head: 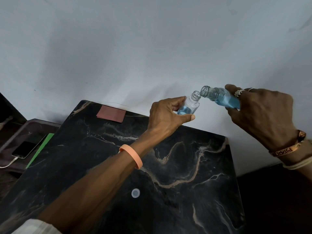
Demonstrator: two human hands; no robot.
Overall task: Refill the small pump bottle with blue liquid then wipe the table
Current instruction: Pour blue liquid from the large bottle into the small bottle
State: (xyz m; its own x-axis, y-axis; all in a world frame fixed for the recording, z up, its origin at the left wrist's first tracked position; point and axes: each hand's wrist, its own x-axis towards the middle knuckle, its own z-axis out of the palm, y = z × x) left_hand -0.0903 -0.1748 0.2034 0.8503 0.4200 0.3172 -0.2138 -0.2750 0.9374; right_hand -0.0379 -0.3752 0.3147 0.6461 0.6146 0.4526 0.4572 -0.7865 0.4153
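Holding the small bottle (189, 105) in my left hand (166, 114), I have my fingers and thumb curled round its lower body, thumb stretched along the near side. It is clear, uncapped, tilted a little with its threaded neck pointing up and to the right, and a pool of blue liquid (184, 110) sits in its lower part. My right hand (260, 112) grips the larger bottle (219, 97), fingers wrapped over its body so that only the neck and shoulder show. That bottle is tipped well over toward the left, its open mouth just above and beside the small bottle's mouth, the two rims very close; whether they touch I cannot tell. Blue liquid fills the part of the larger bottle nearest my fingers, while its neck looks clear.

Both bottles are held in the air above the far edge of the dark marbled table (168, 166), against the pale wall (152, 48). On the table a small white round cap (135, 193) lies near the middle, and a reddish-brown folded cloth (111, 113) lies flat at the far edge, well apart from my hands. An orange band (133, 156) circles my left wrist; rings and threads are on my right. Off to the left, a phone (27, 149) with a white cable rests on a lower surface beside a green sheet (41, 149)
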